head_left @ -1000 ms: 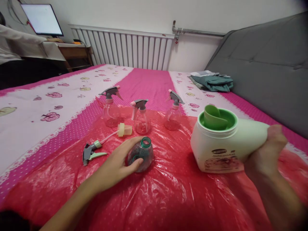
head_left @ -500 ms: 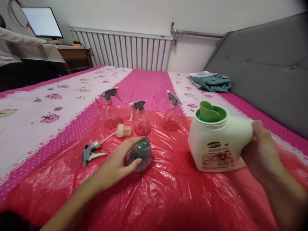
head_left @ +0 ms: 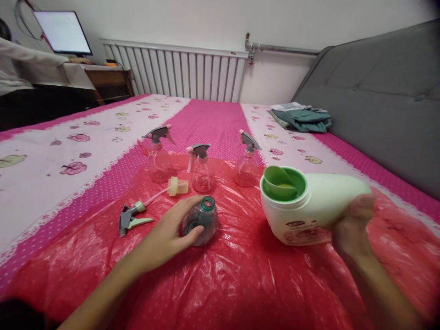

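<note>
My left hand (head_left: 175, 233) is wrapped round a clear, round spray bottle (head_left: 208, 227) with a green threaded neck and no top on it. The bottle stands on red plastic sheeting (head_left: 240, 279). My right hand (head_left: 354, 227) grips the handle of a large white detergent jug (head_left: 288, 224), which is tilted with its green pouring spout (head_left: 280, 185) toward the left. A gap separates the spout from the bottle's mouth. Left of the bottle lies a grey and green trigger sprayer head (head_left: 129, 217) with its tube running into a yellowish cap (head_left: 178, 186).
Behind stand three clear spray bottles with grey and pink triggers: one at left (head_left: 160, 165), one in the middle (head_left: 203, 176), one at right (head_left: 245, 169). Folded clothes (head_left: 302, 118) lie near the grey headboard (head_left: 371, 82). A person's sleeve (head_left: 34, 55) shows at a desk.
My right hand has tipped the jug further over and its spout has moved left and down. My left hand keeps its hold on the bottle.
</note>
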